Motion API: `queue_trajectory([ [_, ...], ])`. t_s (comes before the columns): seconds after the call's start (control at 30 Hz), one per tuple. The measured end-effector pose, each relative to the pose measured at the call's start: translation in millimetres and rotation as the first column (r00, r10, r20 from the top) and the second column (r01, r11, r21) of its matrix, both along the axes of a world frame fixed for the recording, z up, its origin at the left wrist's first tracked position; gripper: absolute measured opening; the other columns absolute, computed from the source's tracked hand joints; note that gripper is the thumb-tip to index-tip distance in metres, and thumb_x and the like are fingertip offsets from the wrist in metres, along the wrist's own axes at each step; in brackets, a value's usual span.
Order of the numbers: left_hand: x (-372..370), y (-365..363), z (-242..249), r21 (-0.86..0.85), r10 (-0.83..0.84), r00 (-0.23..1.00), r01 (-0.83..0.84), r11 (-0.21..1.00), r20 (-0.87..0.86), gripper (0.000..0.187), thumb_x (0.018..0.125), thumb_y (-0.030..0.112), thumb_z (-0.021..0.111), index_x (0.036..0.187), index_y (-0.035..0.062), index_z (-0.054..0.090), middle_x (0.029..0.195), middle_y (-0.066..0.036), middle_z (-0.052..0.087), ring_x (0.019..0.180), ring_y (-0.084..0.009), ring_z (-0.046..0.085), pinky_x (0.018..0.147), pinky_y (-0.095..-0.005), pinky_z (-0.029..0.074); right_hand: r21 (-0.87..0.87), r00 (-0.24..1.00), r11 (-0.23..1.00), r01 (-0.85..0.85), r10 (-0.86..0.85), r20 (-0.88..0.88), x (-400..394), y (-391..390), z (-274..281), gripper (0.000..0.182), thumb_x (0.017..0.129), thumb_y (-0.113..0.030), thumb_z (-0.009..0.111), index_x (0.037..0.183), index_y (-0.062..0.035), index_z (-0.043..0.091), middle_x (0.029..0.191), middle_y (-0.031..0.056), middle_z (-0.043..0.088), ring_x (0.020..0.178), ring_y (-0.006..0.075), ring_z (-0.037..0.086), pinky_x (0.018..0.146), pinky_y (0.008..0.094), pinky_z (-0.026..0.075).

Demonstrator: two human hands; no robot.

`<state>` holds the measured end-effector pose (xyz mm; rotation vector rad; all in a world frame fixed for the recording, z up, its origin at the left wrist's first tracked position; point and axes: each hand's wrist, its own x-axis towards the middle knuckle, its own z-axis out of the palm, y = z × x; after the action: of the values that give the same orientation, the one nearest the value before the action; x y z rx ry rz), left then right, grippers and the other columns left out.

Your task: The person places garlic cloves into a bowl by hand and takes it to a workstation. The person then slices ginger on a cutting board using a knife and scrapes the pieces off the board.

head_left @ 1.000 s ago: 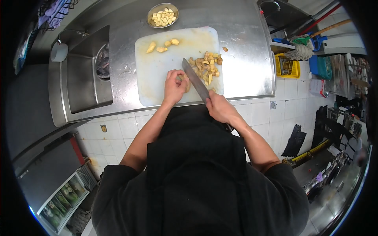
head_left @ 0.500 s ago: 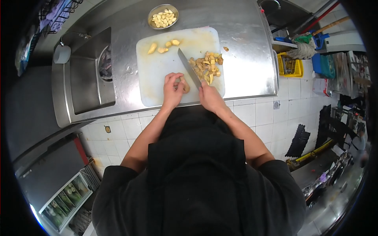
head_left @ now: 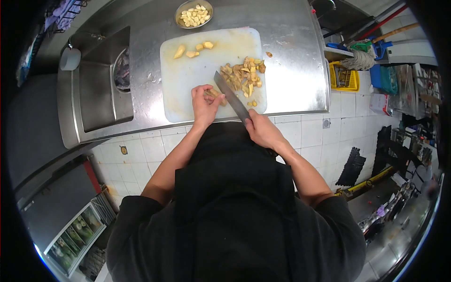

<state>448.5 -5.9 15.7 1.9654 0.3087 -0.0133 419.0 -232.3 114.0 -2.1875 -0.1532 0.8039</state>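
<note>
My left hand [head_left: 205, 105] grips a piece of ginger [head_left: 214, 94] against the white cutting board [head_left: 183, 77]. In my right hand [head_left: 263, 130] is the handle of a knife [head_left: 232, 98], its blade slanting up and left beside the ginger, on its right. A pile of ginger scraps [head_left: 242, 75] lies on the board's right part, past the blade. Several peeled yellow pieces [head_left: 193, 54] rest near the board's upper left. Behind the board stands a metal bowl [head_left: 176, 19] with pale peeled cloves [head_left: 195, 16].
The board lies on a steel counter [head_left: 296, 61]. At the left is a sink [head_left: 96, 98] holding a round strainer [head_left: 117, 70]. A small brown scrap [head_left: 268, 54] sits right of the board. A yellow basket [head_left: 345, 77] is beyond the counter's right edge.
The knife and my right hand have moved down and to the right. The ginger in my left hand now lies more slanted. The whole view has shifted slightly.
</note>
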Motion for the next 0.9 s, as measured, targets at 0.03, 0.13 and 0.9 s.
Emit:
queue_trajectory([
  [0.03, -1.3, -0.6, 0.6, -0.006, 0.014, 1.0, -0.014, 1.0, -0.001, 0.049, 0.084, 0.014, 0.09, 0.122, 0.0031, 0.061, 0.128, -0.012, 0.048, 0.083, -0.0162, 0.065, 0.076, -0.0313, 0.059, 0.008, 1.0, 1.0, -0.011, 0.011, 0.018, -2.0, -1.9, -2.1, 0.021, 0.107, -0.016, 0.051, 0.109, 0.0052, 0.051, 0.09, 0.0374, 0.068, 0.09, 0.0577, 0.065, 0.081, 0.0625, 0.05],
  [0.13, -3.4, -2.4, 1.1, -0.02, 0.038, 0.999, -0.037, 0.999, 0.012, 0.05, 0.084, 0.013, 0.09, 0.122, 0.0025, 0.059, 0.129, -0.012, 0.047, 0.084, -0.0161, 0.065, 0.077, -0.0313, 0.06, -0.005, 1.0, 1.0, -0.026, 0.026, -0.017, -3.2, -1.1, -2.6, 0.021, 0.104, -0.013, 0.052, 0.111, 0.0067, 0.052, 0.088, 0.0383, 0.067, 0.091, 0.0585, 0.065, 0.084, 0.0645, 0.049],
  [0.9, -23.1, -1.9, 5.7, 0.138, 0.108, 0.993, -0.1, 0.985, -0.055, 0.05, 0.081, 0.027, 0.096, 0.108, 0.0018, 0.063, 0.124, -0.013, 0.042, 0.071, -0.013, 0.06, 0.072, -0.0278, 0.059, 0.003, 0.998, 1.0, 0.01, -0.01, -0.058, -7.8, 11.1, -3.1, 0.019, 0.105, -0.013, 0.052, 0.108, 0.0052, 0.05, 0.085, 0.0388, 0.066, 0.087, 0.0587, 0.065, 0.077, 0.0656, 0.048],
])
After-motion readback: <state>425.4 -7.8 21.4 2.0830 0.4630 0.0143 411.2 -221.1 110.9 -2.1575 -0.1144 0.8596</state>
